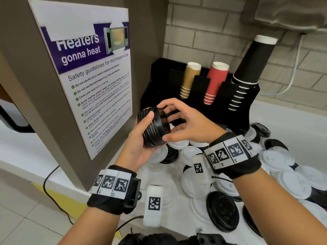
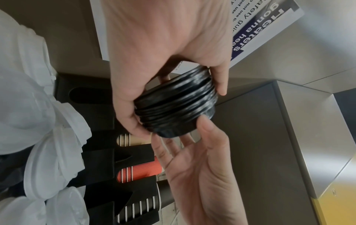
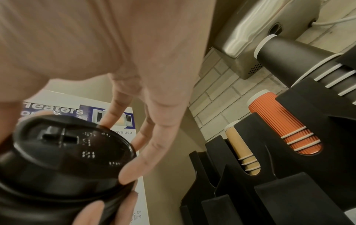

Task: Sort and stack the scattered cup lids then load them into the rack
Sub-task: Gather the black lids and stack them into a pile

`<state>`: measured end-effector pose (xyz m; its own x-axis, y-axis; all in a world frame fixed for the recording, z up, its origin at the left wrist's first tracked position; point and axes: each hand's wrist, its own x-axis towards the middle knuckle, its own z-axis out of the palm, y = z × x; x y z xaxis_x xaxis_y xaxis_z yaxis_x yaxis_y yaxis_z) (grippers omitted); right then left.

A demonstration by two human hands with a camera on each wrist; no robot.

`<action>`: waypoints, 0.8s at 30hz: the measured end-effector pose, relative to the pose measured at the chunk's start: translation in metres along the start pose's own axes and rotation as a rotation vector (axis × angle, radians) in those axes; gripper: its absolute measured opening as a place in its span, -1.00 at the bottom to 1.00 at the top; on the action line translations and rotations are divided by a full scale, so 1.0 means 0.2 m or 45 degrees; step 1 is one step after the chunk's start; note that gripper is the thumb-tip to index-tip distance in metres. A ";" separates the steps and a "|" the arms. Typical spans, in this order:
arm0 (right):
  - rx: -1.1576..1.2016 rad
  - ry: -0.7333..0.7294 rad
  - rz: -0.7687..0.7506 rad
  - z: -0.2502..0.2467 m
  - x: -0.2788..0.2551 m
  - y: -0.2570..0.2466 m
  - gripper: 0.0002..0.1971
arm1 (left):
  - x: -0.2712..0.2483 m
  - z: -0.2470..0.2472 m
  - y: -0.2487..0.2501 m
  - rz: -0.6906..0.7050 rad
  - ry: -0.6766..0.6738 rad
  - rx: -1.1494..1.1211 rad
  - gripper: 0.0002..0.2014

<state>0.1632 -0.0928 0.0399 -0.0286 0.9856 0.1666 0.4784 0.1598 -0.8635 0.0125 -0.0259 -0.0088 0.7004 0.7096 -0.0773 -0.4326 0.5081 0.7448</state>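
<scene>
A stack of several black cup lids (image 1: 154, 129) lies on its side in the air in front of the black rack (image 1: 159, 80). My left hand (image 1: 141, 138) grips the stack (image 2: 175, 105) from below, thumb over its ribbed side. My right hand (image 1: 169, 122) is spread at the stack's open end, with straight fingertips (image 3: 127, 175) touching the rim of the end lid (image 3: 67, 152). Loose white lids (image 1: 293, 183) and black lids (image 1: 223, 211) lie scattered on the white counter below and to the right.
The rack holds tan cups (image 1: 190, 80), red cups (image 1: 215, 84) and a tall stack of black cups (image 1: 247, 71); its leftmost slot (image 2: 86, 94) shows no cups. A panel with a microwave poster (image 1: 92, 76) stands close on the left. The counter edge (image 1: 99, 193) drops to the floor.
</scene>
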 end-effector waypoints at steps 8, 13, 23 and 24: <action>-0.176 0.066 0.146 -0.04 0.08 0.02 -0.56 | 0.04 -0.08 0.03 0.120 0.004 -0.018 -0.61; -1.045 -0.559 0.367 0.13 0.23 0.13 -0.34 | 0.05 -0.12 0.07 0.206 0.033 -0.061 -0.66; -1.329 -0.634 0.474 0.27 0.37 0.13 -0.29 | 0.01 -0.14 0.11 0.255 0.014 -0.059 -0.77; -1.272 -0.550 0.409 0.25 0.37 0.11 -0.32 | 0.01 -0.15 0.12 0.255 0.017 -0.052 -0.73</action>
<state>0.1266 -0.0131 0.0094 0.0138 0.9404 -0.3397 0.9989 -0.0283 -0.0378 -0.0133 0.0015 -0.0108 0.5906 0.8047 0.0607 -0.5855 0.3755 0.7185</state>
